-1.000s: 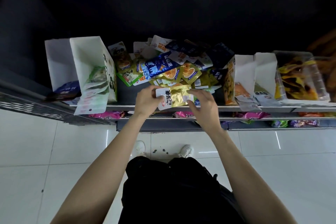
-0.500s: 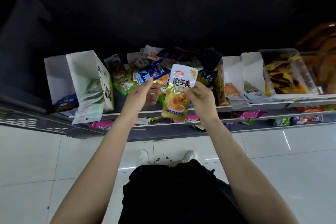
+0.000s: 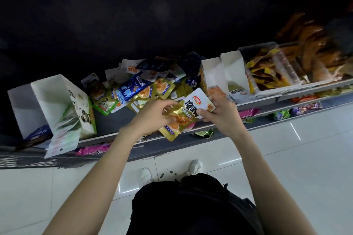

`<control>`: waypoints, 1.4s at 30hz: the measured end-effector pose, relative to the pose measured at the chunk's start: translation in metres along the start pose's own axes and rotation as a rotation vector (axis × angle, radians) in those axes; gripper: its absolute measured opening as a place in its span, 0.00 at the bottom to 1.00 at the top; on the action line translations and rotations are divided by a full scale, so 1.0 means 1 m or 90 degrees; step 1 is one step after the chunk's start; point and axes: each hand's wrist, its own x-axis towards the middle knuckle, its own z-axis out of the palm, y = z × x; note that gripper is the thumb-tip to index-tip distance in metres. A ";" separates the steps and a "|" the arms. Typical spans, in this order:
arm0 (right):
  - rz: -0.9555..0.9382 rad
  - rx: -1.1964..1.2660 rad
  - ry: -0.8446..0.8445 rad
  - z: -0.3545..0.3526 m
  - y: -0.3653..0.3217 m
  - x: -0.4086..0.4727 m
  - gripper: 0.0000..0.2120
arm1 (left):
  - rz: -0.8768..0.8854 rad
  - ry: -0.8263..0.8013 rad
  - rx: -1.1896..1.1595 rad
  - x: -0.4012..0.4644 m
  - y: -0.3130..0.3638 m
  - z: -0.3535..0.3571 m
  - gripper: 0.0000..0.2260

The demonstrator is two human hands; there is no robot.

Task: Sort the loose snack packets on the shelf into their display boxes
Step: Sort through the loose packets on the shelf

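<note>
Long grey shelf (image 3: 114, 120) behind both hands. Big pile of loose packets (image 3: 145, 86) just past the fingers. Gold packet (image 3: 183, 118) held between them, right hand (image 3: 219, 116) pinching its white top, left hand (image 3: 152, 116) gripping its side.

- The gold snack packet (image 3: 181, 118) is partly covered by both hands.
- Right of it, orange packets (image 3: 313, 51) are blurred (kind unreadable).
- Left of it, a blue packet (image 3: 38, 132) is half-hidden inside a white display box (image 3: 21, 105).
</note>
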 end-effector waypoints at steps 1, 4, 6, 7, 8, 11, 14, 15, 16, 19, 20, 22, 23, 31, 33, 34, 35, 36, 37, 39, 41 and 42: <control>-0.025 -0.075 0.022 -0.015 0.004 -0.004 0.13 | 0.038 -0.008 0.033 0.008 0.013 0.006 0.23; -0.124 -0.229 0.188 -0.060 0.016 -0.018 0.14 | 0.180 0.061 0.074 0.034 0.057 0.033 0.18; -0.153 -0.229 0.318 -0.090 0.026 -0.024 0.08 | 0.241 0.160 -0.009 0.054 0.079 0.052 0.15; -0.146 -0.204 0.373 -0.104 0.032 -0.026 0.07 | 0.235 0.209 -0.044 0.065 0.085 0.061 0.15; -0.131 -0.179 0.416 -0.116 0.037 -0.026 0.07 | 0.206 0.250 -0.054 0.076 0.086 0.070 0.15; -0.106 -0.185 0.481 -0.135 0.052 -0.014 0.09 | 0.032 0.249 -0.065 0.104 0.074 0.089 0.21; -0.113 -0.298 0.505 -0.133 0.063 0.011 0.08 | -0.081 0.152 -0.090 0.117 0.062 0.103 0.28; -0.122 -0.333 0.506 -0.130 0.064 0.019 0.06 | -0.087 0.139 -0.086 0.120 0.061 0.106 0.28; -0.131 -0.362 0.502 -0.126 0.064 0.027 0.04 | -0.088 0.133 -0.087 0.123 0.061 0.109 0.28; -0.178 -0.476 0.450 -0.115 0.067 0.046 0.04 | -0.070 0.140 -0.092 0.130 0.064 0.111 0.28; -0.212 -0.522 0.425 -0.113 0.071 0.053 0.05 | -0.064 0.146 -0.089 0.132 0.065 0.112 0.27; -0.246 -0.618 0.362 -0.114 0.082 0.066 0.06 | -0.058 0.157 -0.085 0.136 0.066 0.114 0.27; -0.235 -0.667 0.326 -0.116 0.087 0.070 0.07 | -0.058 0.162 -0.083 0.137 0.065 0.115 0.27; -0.147 -0.765 0.110 -0.118 0.100 0.067 0.08 | -0.043 0.172 -0.104 0.139 0.062 0.118 0.25; -0.165 -0.735 0.120 -0.117 0.097 0.064 0.11 | -0.041 0.170 -0.125 0.134 0.059 0.113 0.21; -0.196 -0.701 0.135 -0.114 0.091 0.063 0.11 | -0.037 0.179 -0.123 0.129 0.054 0.110 0.19; -0.237 -0.658 0.152 -0.109 0.084 0.062 0.10 | -0.029 0.200 -0.105 0.122 0.047 0.105 0.17; -0.280 -0.606 0.160 -0.100 0.075 0.062 0.11 | -0.023 0.230 -0.069 0.114 0.037 0.102 0.15; -0.313 -0.547 0.151 -0.088 0.065 0.063 0.11 | -0.015 0.269 -0.028 0.106 0.025 0.098 0.13; -0.337 -0.455 0.090 -0.057 0.046 0.064 0.11 | 0.000 0.355 0.049 0.091 -0.004 0.090 0.11; -0.302 -0.441 0.016 -0.020 0.037 0.072 0.11 | -0.011 0.417 0.139 0.081 -0.034 0.083 0.12; -0.280 -0.454 -0.017 -0.002 0.036 0.079 0.11 | -0.026 0.431 0.175 0.079 -0.047 0.079 0.13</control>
